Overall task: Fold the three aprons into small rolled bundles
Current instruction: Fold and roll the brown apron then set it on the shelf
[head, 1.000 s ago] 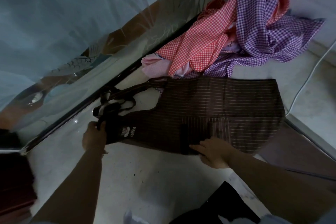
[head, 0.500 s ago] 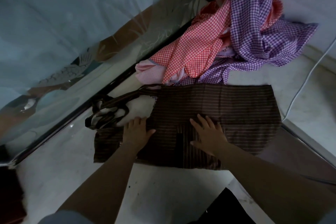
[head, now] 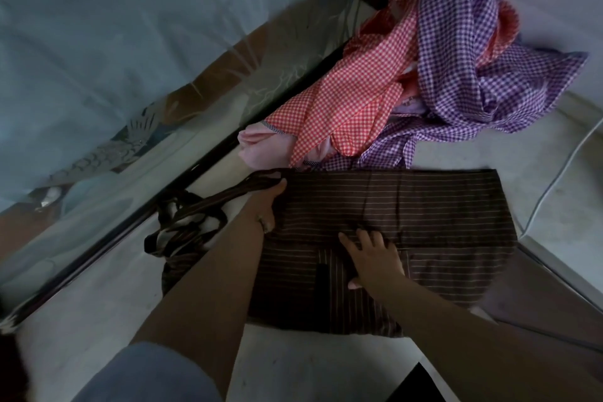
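Observation:
A brown striped apron (head: 424,212) lies folded flat on the pale floor, its dark straps (head: 182,222) bunched off its left end. My left hand (head: 269,206) reaches along the apron's left edge, and its straight fingertips touch the strap at the far-left corner. On the middle of the apron my right hand (head: 373,258) presses flat with the fingers spread. Behind it, a red checked apron (head: 346,98) and a purple checked apron (head: 456,52) lie crumpled together in a heap.
A pink cloth (head: 261,147) pokes out under the heap. A dark door track and etched glass panel (head: 163,127) run diagonally along the left. A white cable (head: 554,179) trails on the right beside a raised step (head: 561,258).
The bib end has been folded over onto the apron's body. My left hand moved from that end's edge up to the far-left corner by the strap. My right hand stays pressed on the middle.

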`<state>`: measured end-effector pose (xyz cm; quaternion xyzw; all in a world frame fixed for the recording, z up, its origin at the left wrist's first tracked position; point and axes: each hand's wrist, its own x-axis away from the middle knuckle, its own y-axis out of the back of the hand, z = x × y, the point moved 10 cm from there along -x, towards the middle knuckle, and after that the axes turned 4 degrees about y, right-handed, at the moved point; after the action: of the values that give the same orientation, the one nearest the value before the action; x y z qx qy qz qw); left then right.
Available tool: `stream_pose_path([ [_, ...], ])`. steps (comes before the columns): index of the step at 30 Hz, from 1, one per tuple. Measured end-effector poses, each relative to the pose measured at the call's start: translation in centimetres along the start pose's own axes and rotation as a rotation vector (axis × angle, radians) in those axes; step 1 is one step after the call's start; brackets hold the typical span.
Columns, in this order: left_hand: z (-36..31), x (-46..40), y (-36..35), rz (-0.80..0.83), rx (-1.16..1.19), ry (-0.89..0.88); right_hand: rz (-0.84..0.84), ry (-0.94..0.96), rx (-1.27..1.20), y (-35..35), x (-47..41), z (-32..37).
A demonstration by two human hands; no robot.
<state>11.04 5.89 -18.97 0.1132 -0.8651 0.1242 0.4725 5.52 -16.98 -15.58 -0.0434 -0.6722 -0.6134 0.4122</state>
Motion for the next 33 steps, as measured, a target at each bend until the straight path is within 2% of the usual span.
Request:
stream_pose_path([
  [2, -0.7, 2.3, -1.2, 0.002, 0.086, 0.042, -0.001, -0.002, 0.006, 0.1, -0.1, -0.1],
  [6, -1.3, 2.4, -1.0, -0.054, 0.226, 0.015, 0.012, -0.007, 0.014, 0.1, -0.3, 0.0],
  [7, -1.3, 2.1, -0.8, -0.066, 0.219, 0.012, 0.016, -0.004, 0.018, 0.2, -0.4, 0.0],
  [13, 0.9, -2.1, -0.1, -0.068, -0.171, -0.012, 0.051, 0.030, 0.059, 0.7, -0.3, 0.4],
  [16, -1.3, 0.8, -0.5, -0.109, -0.137, -0.130, 0.050, 0.049, 0.099, 1.2, -0.7, 0.5],
  [20, -3.3, 2.6, -2.7, 0.000, -0.064, -0.213, 0.047, 0.077, 0.100, 1.9, -1.4, 0.8],
  [24, -3.7, 2.6, -1.4, -0.092, -0.028, -0.227, 0.038, 0.103, 0.016, 3.6, -1.9, 0.6],
  [26, -3.4, 2.5, -0.8, -0.101, 0.033, -0.255, -0.050, 0.097, -0.096, 5.9, -2.2, 0.2],
  [29, -3.8, 3.6, -0.9, -0.125, 0.052, -0.370, -0.415, 0.024, -0.434, 12.0, -2.6, -0.9],
  [31, -4.7, 5.0, -0.9, -0.197, -0.045, -0.482, -0.591, 0.022, -0.666, 15.6, -3.5, -0.7],
  [33, -5.3, 6.0, -1.0, -0.261, -0.163, -0.552, -0.594, 0.104, -0.742, 18.1, -5.1, 1.0],
])
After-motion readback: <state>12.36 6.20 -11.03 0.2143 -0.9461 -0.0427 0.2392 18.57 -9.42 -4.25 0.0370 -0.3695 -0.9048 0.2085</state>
